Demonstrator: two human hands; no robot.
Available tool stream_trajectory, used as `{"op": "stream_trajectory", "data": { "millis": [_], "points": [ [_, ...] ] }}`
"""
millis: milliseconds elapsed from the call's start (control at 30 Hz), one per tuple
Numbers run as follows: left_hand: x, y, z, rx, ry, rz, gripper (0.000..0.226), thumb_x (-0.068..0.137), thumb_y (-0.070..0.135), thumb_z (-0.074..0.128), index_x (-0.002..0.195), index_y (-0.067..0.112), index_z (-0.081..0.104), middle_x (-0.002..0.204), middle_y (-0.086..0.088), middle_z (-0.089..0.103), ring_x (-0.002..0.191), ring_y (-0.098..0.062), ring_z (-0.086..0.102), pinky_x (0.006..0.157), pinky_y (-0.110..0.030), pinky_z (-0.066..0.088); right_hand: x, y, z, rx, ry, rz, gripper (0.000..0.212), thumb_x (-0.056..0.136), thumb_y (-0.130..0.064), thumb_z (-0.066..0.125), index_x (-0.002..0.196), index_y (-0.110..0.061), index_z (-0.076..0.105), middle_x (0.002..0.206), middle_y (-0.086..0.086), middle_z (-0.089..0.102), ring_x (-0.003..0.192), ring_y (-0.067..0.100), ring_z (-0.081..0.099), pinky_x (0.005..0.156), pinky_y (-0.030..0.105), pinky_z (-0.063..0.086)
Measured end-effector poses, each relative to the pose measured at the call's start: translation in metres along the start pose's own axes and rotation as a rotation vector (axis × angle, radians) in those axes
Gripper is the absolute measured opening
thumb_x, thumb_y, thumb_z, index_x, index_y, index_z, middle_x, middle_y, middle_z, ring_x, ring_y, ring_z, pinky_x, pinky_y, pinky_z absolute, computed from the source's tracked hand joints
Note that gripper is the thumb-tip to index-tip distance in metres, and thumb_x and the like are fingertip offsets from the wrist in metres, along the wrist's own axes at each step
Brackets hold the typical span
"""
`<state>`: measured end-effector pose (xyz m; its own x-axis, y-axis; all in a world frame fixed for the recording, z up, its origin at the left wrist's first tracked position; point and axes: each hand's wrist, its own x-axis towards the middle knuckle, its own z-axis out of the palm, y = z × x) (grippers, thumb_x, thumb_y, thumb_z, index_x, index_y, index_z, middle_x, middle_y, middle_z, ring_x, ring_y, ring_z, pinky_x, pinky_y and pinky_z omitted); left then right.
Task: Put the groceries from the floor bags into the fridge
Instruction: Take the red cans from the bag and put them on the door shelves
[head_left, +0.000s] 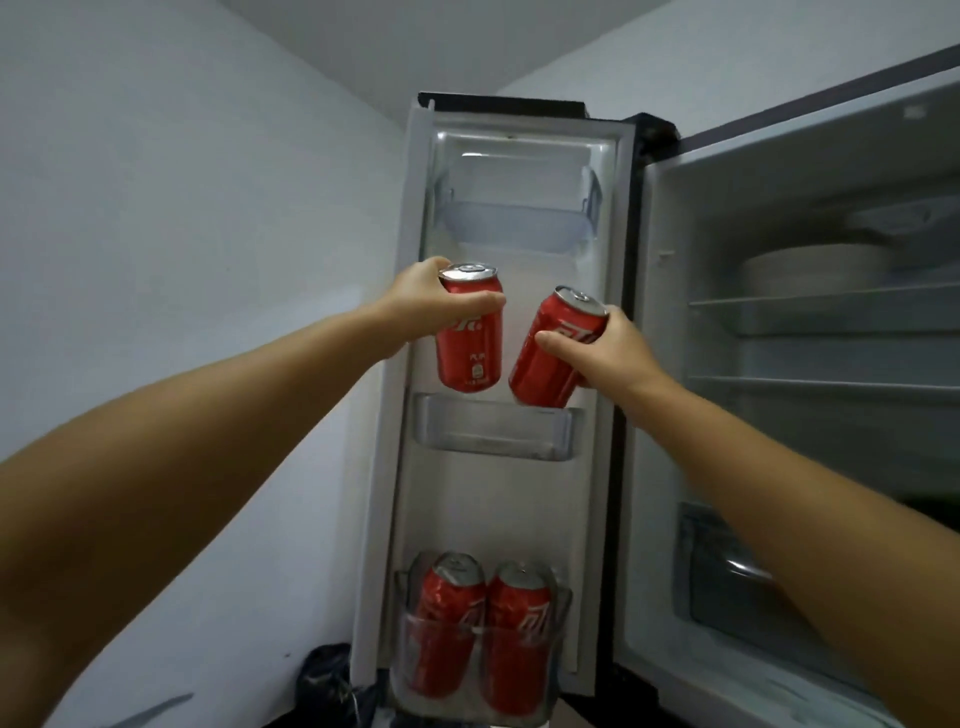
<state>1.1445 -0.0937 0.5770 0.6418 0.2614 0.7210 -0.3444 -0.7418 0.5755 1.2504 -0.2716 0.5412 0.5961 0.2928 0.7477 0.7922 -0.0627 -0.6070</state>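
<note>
Evidently for lowering into the middle door shelf (496, 434), one can (470, 332) is gripped by the left hand (423, 301) and another can (553, 353) by the right hand (608, 351), just above it.

The upright red metal can with a glossy painted wall (469, 332) has a bare, shiny silver top. The tilted red metal can (556, 353) shows the same gloss and silver lid. Two more glossy red metal cans (485, 634) stand behind the clear, smooth plastic wall of the lowest door bin (556, 623). The middle door bin of clear plastic (496, 434) looks slightly frosted. The white fridge door liner (519, 509) is smooth, faintly glossy plastic. The pale room wall (182, 208) looks matt.
</note>
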Motion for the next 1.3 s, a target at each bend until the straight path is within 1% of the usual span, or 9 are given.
{"op": "stream_trajectory", "data": {
  "millis": [133,300,367,533,700,833,933,1067,1300],
  "points": [
    [-0.002,-0.017,0.018,0.121,-0.034,-0.076,0.045,0.074,0.047,0.073,0.103,0.018,0.055,0.089,0.0,0.064,0.083,-0.015,0.064,0.073,-0.03,0.054,0.003,0.021,0.016,-0.037,-0.128,0.034,0.058,0.075,-0.036,0.078,0.121,-0.016,0.049,0.111,0.001,0.061,0.102,0.019,0.061,0.081,0.034,0.054],
    [-0.004,-0.029,0.032,0.153,-0.026,-0.147,0.056,0.072,0.055,0.072,0.109,0.016,0.054,0.09,0.001,0.065,0.081,-0.013,0.065,0.066,-0.028,0.055,0.006,0.03,0.022,-0.113,-0.137,-0.003,0.069,0.069,-0.053,0.076,0.122,-0.018,0.05,0.112,0.001,0.063,0.099,0.019,0.064,0.084,0.039,0.057],
    [-0.007,-0.031,0.034,0.093,-0.041,-0.195,0.06,0.073,0.054,0.072,0.115,0.017,0.049,0.098,0.0,0.064,0.086,-0.015,0.065,0.071,-0.03,0.056,0.004,0.029,0.02,-0.131,-0.172,0.0,0.073,0.068,-0.059,0.073,0.124,-0.019,0.048,0.113,-0.001,0.062,0.102,0.018,0.064,0.082,0.036,0.057],
    [-0.024,-0.043,0.047,0.048,0.021,-0.204,0.071,0.078,0.037,0.074,0.134,0.016,0.036,0.123,-0.005,0.057,0.108,-0.021,0.059,0.091,-0.039,0.053,-0.014,0.027,0.013,-0.071,-0.17,-0.028,0.071,0.081,-0.041,0.07,0.136,-0.017,0.032,0.119,-0.001,0.054,0.103,0.014,0.056,0.082,0.026,0.047],
    [-0.037,-0.048,0.059,0.004,0.112,-0.205,0.077,0.081,0.03,0.072,0.141,0.017,0.026,0.133,-0.008,0.05,0.117,-0.026,0.055,0.098,-0.045,0.05,-0.033,0.036,0.011,-0.056,-0.183,-0.046,0.087,0.081,-0.036,0.071,0.147,-0.02,0.017,0.137,0.004,0.05,0.12,0.019,0.054,0.096,0.031,0.047],
    [-0.049,-0.048,0.066,-0.073,0.18,-0.243,0.072,0.085,0.031,0.068,0.142,0.016,0.026,0.137,-0.01,0.048,0.12,-0.028,0.054,0.098,-0.047,0.05,-0.048,0.042,0.007,-0.045,-0.205,-0.061,0.082,0.084,-0.03,0.069,0.148,-0.02,0.019,0.143,0.003,0.043,0.128,0.015,0.046,0.096,0.023,0.038],
    [-0.067,-0.05,0.071,0.031,0.358,-0.185,0.073,0.085,0.037,0.066,0.143,0.017,0.028,0.139,-0.01,0.041,0.126,-0.025,0.047,0.101,-0.045,0.048,-0.069,0.05,0.011,-0.056,-0.083,-0.061,0.076,0.087,-0.03,0.066,0.148,-0.019,0.022,0.147,0.002,0.033,0.13,0.011,0.039,0.101,0.025,0.036],
    [-0.118,-0.057,0.083,0.138,0.506,-0.072,0.058,0.09,0.029,0.061,0.139,0.015,0.034,0.137,-0.006,0.039,0.126,-0.017,0.04,0.107,-0.034,0.039,-0.116,0.075,0.023,-0.064,0.099,-0.131,0.041,0.09,-0.02,0.062,0.127,-0.012,0.047,0.116,0.0,0.046,0.109,0.013,0.049,0.088,0.024,0.04],
    [-0.218,-0.094,0.067,0.196,0.354,-0.235,0.041,0.091,0.025,0.058,0.129,0.015,0.044,0.116,-0.003,0.053,0.102,-0.014,0.052,0.091,-0.031,0.048,-0.195,0.078,0.08,-0.118,-0.209,-0.065,0.021,0.091,-0.018,0.058,0.111,-0.014,0.055,0.105,-0.002,0.052,0.093,0.014,0.054,0.079,0.024,0.042]
  ]
}}
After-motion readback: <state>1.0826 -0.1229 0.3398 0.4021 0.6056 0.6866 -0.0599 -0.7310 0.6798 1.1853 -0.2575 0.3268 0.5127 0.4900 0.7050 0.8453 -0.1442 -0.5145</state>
